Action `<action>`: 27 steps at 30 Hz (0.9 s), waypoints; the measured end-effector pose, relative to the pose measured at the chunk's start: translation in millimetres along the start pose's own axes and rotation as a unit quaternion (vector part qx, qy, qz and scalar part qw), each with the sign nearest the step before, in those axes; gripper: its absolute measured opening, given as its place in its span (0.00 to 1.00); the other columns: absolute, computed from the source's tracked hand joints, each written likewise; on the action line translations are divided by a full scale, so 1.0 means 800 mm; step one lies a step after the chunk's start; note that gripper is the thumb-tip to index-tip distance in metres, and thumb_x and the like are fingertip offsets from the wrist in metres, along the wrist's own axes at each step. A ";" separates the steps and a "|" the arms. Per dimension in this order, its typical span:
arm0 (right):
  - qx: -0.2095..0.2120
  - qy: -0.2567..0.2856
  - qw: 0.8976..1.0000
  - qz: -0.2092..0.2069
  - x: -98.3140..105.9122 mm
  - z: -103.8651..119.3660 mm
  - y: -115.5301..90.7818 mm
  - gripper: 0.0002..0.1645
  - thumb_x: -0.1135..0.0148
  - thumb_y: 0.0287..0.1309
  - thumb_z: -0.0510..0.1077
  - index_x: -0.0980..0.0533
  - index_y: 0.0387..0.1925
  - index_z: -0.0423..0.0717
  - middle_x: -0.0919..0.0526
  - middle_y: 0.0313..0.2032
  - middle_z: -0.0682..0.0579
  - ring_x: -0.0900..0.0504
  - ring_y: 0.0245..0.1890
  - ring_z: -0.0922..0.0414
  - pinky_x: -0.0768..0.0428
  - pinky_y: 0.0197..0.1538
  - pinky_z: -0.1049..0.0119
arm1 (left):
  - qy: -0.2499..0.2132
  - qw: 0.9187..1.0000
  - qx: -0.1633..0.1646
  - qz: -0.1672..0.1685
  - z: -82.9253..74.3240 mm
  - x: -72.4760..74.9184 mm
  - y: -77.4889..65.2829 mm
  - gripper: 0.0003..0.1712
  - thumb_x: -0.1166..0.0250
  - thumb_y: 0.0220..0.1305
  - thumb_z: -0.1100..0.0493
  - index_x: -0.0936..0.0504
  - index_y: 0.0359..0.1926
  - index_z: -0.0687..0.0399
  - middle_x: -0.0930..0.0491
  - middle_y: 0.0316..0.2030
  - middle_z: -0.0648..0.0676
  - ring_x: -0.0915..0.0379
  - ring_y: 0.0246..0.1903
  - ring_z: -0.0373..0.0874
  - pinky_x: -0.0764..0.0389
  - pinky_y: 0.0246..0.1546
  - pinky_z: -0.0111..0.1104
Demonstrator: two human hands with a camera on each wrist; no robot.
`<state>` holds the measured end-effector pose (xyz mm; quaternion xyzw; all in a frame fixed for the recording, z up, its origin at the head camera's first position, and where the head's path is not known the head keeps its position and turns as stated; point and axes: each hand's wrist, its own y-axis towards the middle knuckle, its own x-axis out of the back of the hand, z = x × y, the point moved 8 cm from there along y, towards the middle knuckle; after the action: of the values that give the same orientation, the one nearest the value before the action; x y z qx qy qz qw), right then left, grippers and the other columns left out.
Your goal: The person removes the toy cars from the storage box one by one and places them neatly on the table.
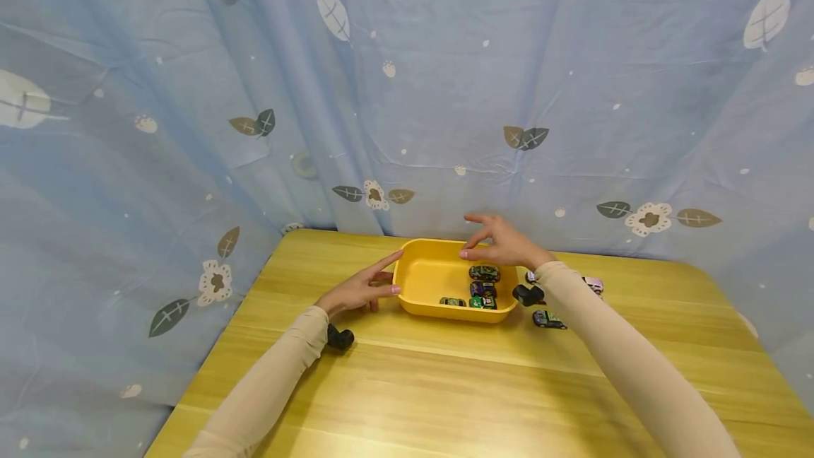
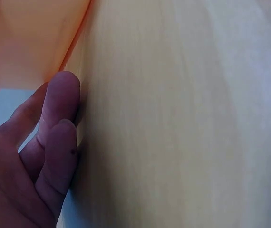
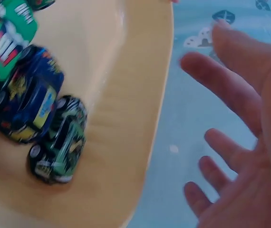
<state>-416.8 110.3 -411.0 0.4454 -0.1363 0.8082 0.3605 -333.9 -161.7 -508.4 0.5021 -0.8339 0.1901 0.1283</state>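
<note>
A yellow plastic bin stands near the table's back edge. Inside, toward its right end, sit several toy cars: a camouflage car, a dark blue car, a green car and a light green car. My left hand is at the bin's left end, index fingertip and thumb tip at the wall, the other fingers bent underneath beside the table. Over the back right rim, my right hand hovers with fingers spread and nothing between them.
To the right of the bin, partly behind the right forearm, are more toy cars, among them a dark car and a pink-and-white car. A blue patterned curtain hangs right behind the wooden table.
</note>
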 end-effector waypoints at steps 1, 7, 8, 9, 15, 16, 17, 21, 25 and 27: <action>0.000 0.000 1.000 0.008 -0.003 0.002 0.002 0.10 0.25 0.66 0.57 0.07 0.42 0.59 0.39 0.81 0.40 0.48 0.80 0.32 0.45 0.76 0.28 | 0.001 1.000 0.000 0.000 0.001 0.001 0.000 0.46 0.33 0.74 0.39 0.51 0.80 0.06 0.32 0.77 0.63 0.23 0.25 0.51 0.27 0.26 0.34; 0.015 -0.011 0.999 0.045 -0.018 0.015 0.012 0.11 0.20 0.59 0.58 0.08 0.39 0.60 0.45 0.83 0.39 0.54 0.82 0.32 0.51 0.77 0.25 | 0.004 1.000 0.002 -0.001 0.002 0.002 0.001 0.46 0.32 0.74 0.39 0.50 0.80 0.06 0.32 0.77 0.63 0.23 0.25 0.51 0.28 0.25 0.34; 0.020 -0.015 0.998 0.050 -0.021 0.016 0.013 0.12 0.20 0.58 0.58 0.07 0.38 0.59 0.45 0.83 0.38 0.55 0.82 0.32 0.52 0.77 0.25 | 0.004 1.000 0.002 -0.001 0.002 0.002 0.001 0.46 0.32 0.74 0.39 0.50 0.80 0.06 0.32 0.77 0.63 0.23 0.25 0.51 0.28 0.25 0.34; 0.025 -0.020 0.998 0.055 -0.025 0.017 0.015 0.13 0.19 0.57 0.58 0.07 0.38 0.57 0.46 0.83 0.37 0.55 0.82 0.31 0.53 0.76 0.24 | 0.005 1.000 0.002 -0.001 0.002 0.002 0.001 0.46 0.32 0.74 0.39 0.51 0.80 0.06 0.32 0.77 0.63 0.23 0.25 0.51 0.28 0.25 0.34; 0.018 -0.031 0.995 0.095 -0.057 0.011 0.016 0.12 0.18 0.56 0.56 0.07 0.38 0.55 0.49 0.84 0.38 0.61 0.84 0.31 0.59 0.77 0.23 | 0.003 1.000 0.003 0.000 0.003 -0.002 0.003 0.47 0.32 0.73 0.38 0.51 0.81 0.07 0.32 0.76 0.63 0.24 0.24 0.50 0.26 0.26 0.34; 0.014 -0.028 0.994 0.101 -0.062 0.010 0.016 0.12 0.18 0.56 0.56 0.07 0.37 0.56 0.49 0.84 0.38 0.62 0.84 0.32 0.60 0.76 0.23 | 0.002 1.000 0.003 0.000 0.004 -0.002 0.003 0.47 0.32 0.73 0.38 0.51 0.81 0.07 0.32 0.76 0.62 0.24 0.24 0.50 0.26 0.26 0.34; 0.011 -0.025 0.994 0.106 -0.066 0.009 0.015 0.12 0.18 0.56 0.56 0.08 0.37 0.56 0.49 0.84 0.39 0.63 0.84 0.32 0.61 0.76 0.22 | 0.002 1.000 0.003 -0.001 0.004 -0.003 0.002 0.47 0.32 0.73 0.38 0.51 0.81 0.08 0.32 0.76 0.62 0.24 0.24 0.50 0.26 0.26 0.34; 0.000 -0.016 0.993 0.113 -0.075 0.009 0.017 0.12 0.17 0.55 0.57 0.08 0.37 0.58 0.44 0.83 0.42 0.62 0.84 0.34 0.63 0.76 0.23 | 0.001 1.000 0.002 -0.005 0.004 -0.003 0.002 0.47 0.32 0.73 0.39 0.51 0.81 0.07 0.31 0.76 0.62 0.24 0.24 0.50 0.26 0.26 0.34; -0.007 -0.021 0.993 0.119 -0.076 0.010 0.020 0.12 0.17 0.54 0.57 0.08 0.37 0.60 0.45 0.84 0.43 0.62 0.84 0.34 0.63 0.76 0.23 | -0.003 1.000 0.003 -0.006 0.002 -0.001 0.003 0.46 0.32 0.73 0.39 0.50 0.80 0.06 0.32 0.76 0.63 0.25 0.24 0.49 0.25 0.25 0.35; -0.007 -0.029 0.992 0.125 -0.077 0.010 0.021 0.13 0.16 0.52 0.59 0.08 0.36 0.60 0.48 0.85 0.42 0.61 0.84 0.33 0.62 0.76 0.22 | -0.003 1.000 0.004 -0.007 0.002 0.000 0.004 0.46 0.32 0.73 0.39 0.50 0.80 0.05 0.32 0.76 0.63 0.25 0.24 0.50 0.25 0.25 0.35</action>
<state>-402.3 65.9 -455.1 0.4457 -0.2074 0.8326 0.2553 -336.5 -161.2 -510.2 0.5091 -0.8300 0.1909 0.1247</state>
